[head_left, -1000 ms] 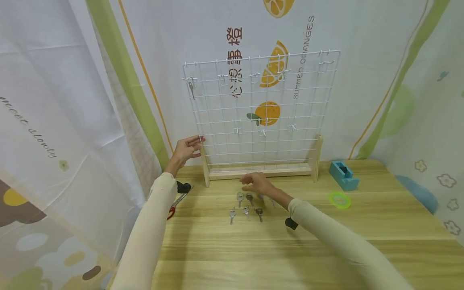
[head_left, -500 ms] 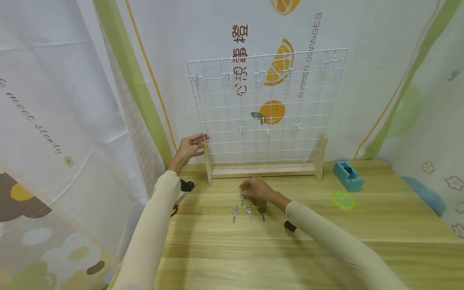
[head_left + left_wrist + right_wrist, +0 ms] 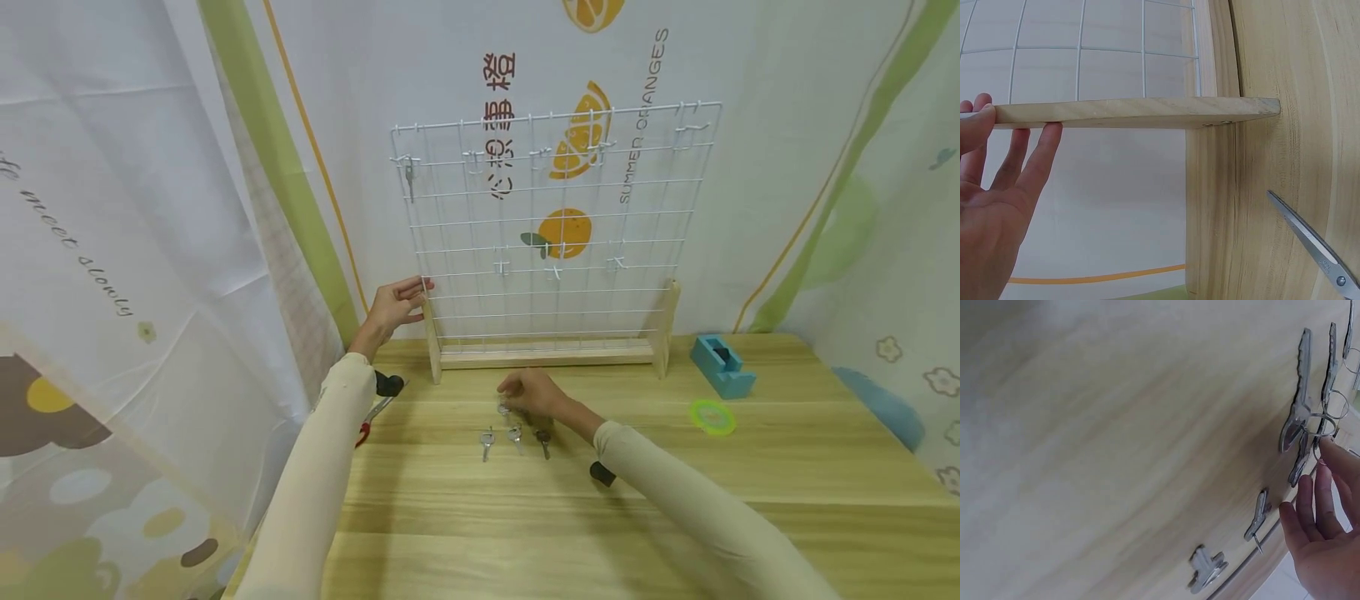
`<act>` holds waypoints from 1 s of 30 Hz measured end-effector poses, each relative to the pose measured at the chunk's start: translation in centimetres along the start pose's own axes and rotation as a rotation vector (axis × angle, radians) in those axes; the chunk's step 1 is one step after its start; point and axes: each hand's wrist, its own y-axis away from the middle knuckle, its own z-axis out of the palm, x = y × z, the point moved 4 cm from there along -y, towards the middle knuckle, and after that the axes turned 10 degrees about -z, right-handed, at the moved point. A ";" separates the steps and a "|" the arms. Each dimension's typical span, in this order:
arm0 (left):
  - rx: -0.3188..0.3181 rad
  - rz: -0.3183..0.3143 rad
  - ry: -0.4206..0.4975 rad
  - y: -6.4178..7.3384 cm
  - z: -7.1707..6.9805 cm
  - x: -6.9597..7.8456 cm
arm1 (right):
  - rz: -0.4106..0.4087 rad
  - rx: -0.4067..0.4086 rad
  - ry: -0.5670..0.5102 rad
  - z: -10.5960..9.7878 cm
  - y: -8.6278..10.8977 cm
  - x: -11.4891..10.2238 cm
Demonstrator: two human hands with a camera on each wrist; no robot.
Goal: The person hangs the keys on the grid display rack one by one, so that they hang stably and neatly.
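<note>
While the L hand (image 3: pixel 392 308) grips the L post (image 3: pixel 1135 114) of the wooden stand (image 3: pixel 547 359) near its top, the R hand (image 3: pixel 534 392) is low over the desk (image 3: pixel 487 525), fingers bent, tips down among the keys. Nearest key (image 3: pixel 503 409) is just below those tips in the head view, i.e. on the wearer's side. In the R wrist view, a fingertip is at or just beside a thin ring (image 3: pixel 1321 435) on one key; can't tell if it's pinched or only touched. Other keys are close by the fingers, approx. in a row. Three more, flat & side by side, lie a bit nearer the wearer.

L wrist view: thumb on one side of the post's end, fingers round the other, so that hand is clamped on the wood.

Stand holds a white wire grid (image 3: pixel 540 219) upright, w/ small hooks; one key hangs at upper L. Scissors (image 3: pixel 1311 239) lie by the L sleeve (image 3: pixel 303 475), red handles part hidden. To the R: blue tape dispenser (image 3: pixel 722 367), w/ a green disc (image 3: pixel 712 417) just in front. Behind: white cloth (image 3: pixel 450 50) w/ oranges & brown lettering.
</note>
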 end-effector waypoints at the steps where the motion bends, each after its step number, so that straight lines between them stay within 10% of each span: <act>1: 0.000 0.001 0.000 0.0 0.0 0.0 | -0.011 0.007 -0.006 0.0 0.0 0.0; 30: -0.004 -0.009 0.010 0.3 0.0 -0.1 | -0.162 0.084 -0.020 -4.3 -1.2 -3.0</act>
